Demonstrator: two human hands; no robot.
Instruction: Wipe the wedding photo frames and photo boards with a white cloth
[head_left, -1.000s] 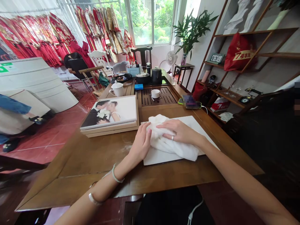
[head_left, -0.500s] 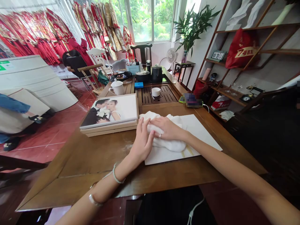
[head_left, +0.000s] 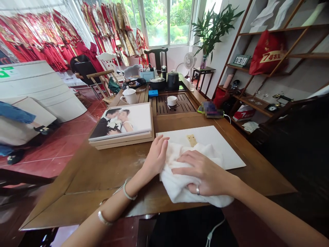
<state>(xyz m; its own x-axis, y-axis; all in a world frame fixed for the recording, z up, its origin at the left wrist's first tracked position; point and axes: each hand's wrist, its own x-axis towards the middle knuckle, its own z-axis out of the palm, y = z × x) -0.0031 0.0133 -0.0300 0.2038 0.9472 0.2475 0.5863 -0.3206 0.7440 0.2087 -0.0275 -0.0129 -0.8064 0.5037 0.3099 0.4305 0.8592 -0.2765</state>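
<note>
A crumpled white towel (head_left: 177,183) lies over the near part of a flat white board (head_left: 226,151) and hangs past its near edge. My right hand (head_left: 202,171), with a ring on one finger, presses down on the towel, its fingers curled into the cloth. My left hand (head_left: 156,152) rests at the board's left edge against the towel, fingers stretched out and holding nothing. On the board's far part shows a small tan patch (head_left: 191,140) with dark spots. The towel hides the board's near side.
Left of the board, a stack of framed photo panels (head_left: 120,137) sits on the wooden table (head_left: 102,178). Farther back are a slatted tea tray (head_left: 164,108), a white cup (head_left: 171,100) and a lidded mug (head_left: 129,96). A phone (head_left: 212,110) with a cable lies at the right.
My right hand has drawn the towel toward me over the board, uncovering the tan patch on the far part. My left hand has stayed near the board's left edge, now apart from the right.
</note>
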